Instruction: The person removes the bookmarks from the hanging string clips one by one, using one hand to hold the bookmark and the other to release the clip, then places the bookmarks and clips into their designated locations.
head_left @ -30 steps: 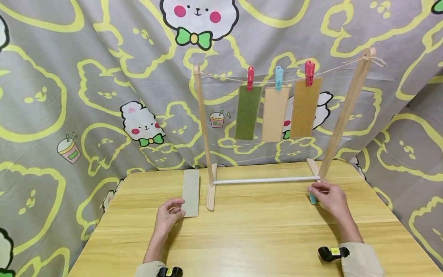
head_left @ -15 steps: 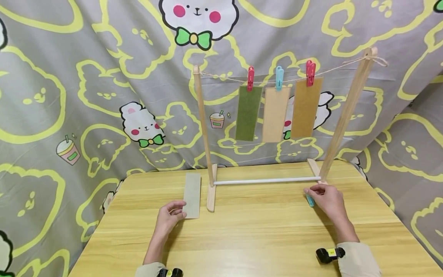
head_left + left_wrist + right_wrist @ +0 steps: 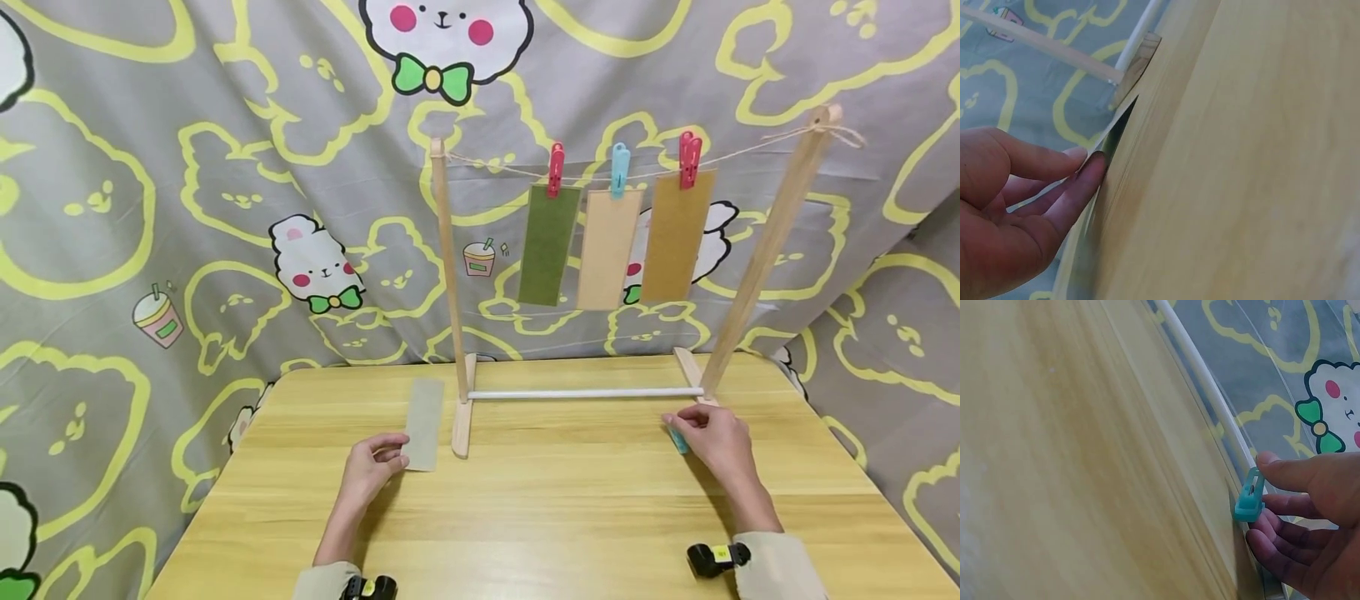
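At the left of the table, my left hand pinches a pale grey-green card by its near left edge. In the left wrist view the card stands at a slant, and a dark shadow shows under its edge. My right hand holds a light-blue clothespin low over the table near the stand's right foot. The right wrist view shows this clothespin between thumb and fingers. Three cards hang from a string: a green card, a beige card and an ochre card.
A wooden stand has a left post, a right post and a white crossbar. Two red clothespins and a blue clothespin grip the hanging cards on the string. A patterned curtain hangs behind the table.
The grey-green card has shifted slightly nearer and right, and now lies more slanted in my left hand. My right hand has moved slightly left with the clothespin. The head view has shifted a little.
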`<move>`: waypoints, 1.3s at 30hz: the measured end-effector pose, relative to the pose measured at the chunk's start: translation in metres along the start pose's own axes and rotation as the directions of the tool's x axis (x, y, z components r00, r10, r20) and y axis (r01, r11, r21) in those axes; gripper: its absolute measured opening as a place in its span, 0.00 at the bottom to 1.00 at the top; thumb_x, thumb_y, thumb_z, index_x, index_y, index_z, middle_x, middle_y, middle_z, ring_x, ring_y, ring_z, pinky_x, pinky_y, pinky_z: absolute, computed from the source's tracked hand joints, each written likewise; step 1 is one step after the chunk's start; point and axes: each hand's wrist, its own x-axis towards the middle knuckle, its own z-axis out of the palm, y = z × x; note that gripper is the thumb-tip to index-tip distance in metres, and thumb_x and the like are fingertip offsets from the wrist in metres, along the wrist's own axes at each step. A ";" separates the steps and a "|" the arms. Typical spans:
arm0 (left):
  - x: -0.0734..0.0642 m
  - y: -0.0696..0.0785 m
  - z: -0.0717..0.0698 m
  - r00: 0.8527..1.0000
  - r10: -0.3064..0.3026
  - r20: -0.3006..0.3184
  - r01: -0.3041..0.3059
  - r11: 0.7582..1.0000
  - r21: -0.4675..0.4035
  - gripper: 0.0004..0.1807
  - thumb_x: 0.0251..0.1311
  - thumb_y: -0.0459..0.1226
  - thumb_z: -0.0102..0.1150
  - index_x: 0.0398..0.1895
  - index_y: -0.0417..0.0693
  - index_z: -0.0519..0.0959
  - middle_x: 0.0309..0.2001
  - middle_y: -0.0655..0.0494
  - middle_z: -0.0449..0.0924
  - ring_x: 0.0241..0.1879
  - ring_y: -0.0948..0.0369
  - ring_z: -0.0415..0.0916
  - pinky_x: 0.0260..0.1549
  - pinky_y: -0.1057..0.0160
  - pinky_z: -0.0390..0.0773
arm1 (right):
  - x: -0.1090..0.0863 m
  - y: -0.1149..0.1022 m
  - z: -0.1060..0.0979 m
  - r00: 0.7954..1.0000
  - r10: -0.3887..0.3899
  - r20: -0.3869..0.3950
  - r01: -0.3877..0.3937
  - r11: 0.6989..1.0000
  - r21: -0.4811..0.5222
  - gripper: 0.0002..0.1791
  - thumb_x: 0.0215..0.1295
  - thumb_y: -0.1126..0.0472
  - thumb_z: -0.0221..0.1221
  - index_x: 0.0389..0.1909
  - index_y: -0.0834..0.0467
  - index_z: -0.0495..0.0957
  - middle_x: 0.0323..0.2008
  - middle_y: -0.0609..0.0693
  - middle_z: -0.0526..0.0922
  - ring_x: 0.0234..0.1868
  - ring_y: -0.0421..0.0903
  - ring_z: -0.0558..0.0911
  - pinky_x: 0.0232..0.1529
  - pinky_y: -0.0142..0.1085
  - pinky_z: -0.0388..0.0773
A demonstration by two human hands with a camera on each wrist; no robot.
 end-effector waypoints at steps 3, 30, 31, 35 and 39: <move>0.000 0.003 0.001 1.000 0.004 -0.002 -0.004 1.000 0.005 0.15 0.57 0.19 0.65 0.49 0.27 0.83 0.53 0.32 0.81 0.49 0.47 0.82 0.32 0.70 0.81 | 0.000 -0.001 0.000 1.000 -0.014 0.003 0.014 1.000 -0.003 0.19 0.65 0.50 0.70 0.36 0.65 0.87 0.30 0.56 0.87 0.31 0.51 0.82 0.31 0.42 0.76; -0.009 0.013 0.005 0.993 0.115 0.031 -0.119 0.927 0.357 0.18 0.51 0.20 0.71 0.47 0.30 0.84 0.31 0.49 0.82 0.31 0.59 0.75 0.25 0.67 0.76 | -0.005 0.000 0.007 1.000 -0.006 0.031 0.005 1.000 0.002 0.20 0.65 0.50 0.70 0.36 0.67 0.86 0.29 0.55 0.86 0.31 0.52 0.82 0.31 0.47 0.78; -0.009 0.013 0.005 0.994 0.108 0.030 -0.112 0.930 0.351 0.18 0.51 0.20 0.71 0.48 0.30 0.84 0.30 0.49 0.81 0.30 0.59 0.76 0.23 0.67 0.77 | -0.004 0.000 0.007 1.000 -0.008 0.031 0.008 1.000 0.001 0.20 0.65 0.50 0.70 0.36 0.67 0.86 0.29 0.55 0.86 0.30 0.52 0.82 0.31 0.47 0.78; -0.009 0.013 0.007 0.993 0.115 0.038 -0.121 0.922 0.367 0.19 0.51 0.20 0.70 0.49 0.29 0.84 0.31 0.48 0.81 0.28 0.59 0.77 0.20 0.66 0.79 | -0.004 0.001 0.007 0.999 -0.021 0.026 0.021 1.000 -0.003 0.20 0.65 0.50 0.70 0.36 0.66 0.86 0.29 0.54 0.86 0.30 0.52 0.82 0.31 0.48 0.78; -0.010 0.015 0.006 0.989 0.142 0.050 -0.149 0.891 0.428 0.19 0.51 0.21 0.72 0.48 0.31 0.84 0.36 0.47 0.81 0.32 0.58 0.76 0.25 0.65 0.78 | -0.003 0.000 0.007 0.999 -0.024 0.022 0.025 1.000 -0.002 0.19 0.65 0.50 0.70 0.35 0.66 0.86 0.29 0.54 0.86 0.30 0.52 0.82 0.31 0.47 0.78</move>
